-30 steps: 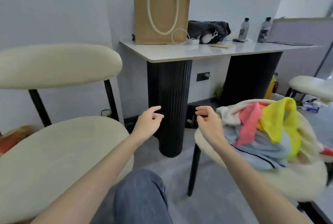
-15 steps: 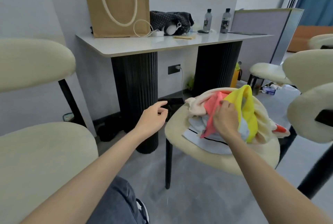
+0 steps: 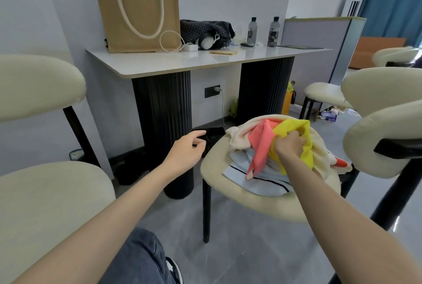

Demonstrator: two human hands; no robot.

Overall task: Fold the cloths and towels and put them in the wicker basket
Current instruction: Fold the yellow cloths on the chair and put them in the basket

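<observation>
Piled loose and unfolded on a chair (image 3: 251, 206) seat. On top, yellow cloth (image 3: 292, 126), bunched and crumpled, gripped in the right hand (image 3: 288, 146). Just left of it and touching, pink cloth (image 3: 262, 144), hanging in a long fold down the front of the pile. Under and around both, cream towel (image 3: 239, 139), rumpled, curling along the far and right sides. At the bottom, pale blue cloth (image 3: 258, 181) with thin dark stripes, lying flattest, nearest the seat's front edge.

Jute bag (image 3: 137, 9), dotted pouch (image 3: 205, 28) on table (image 3: 182, 64).
</observation>
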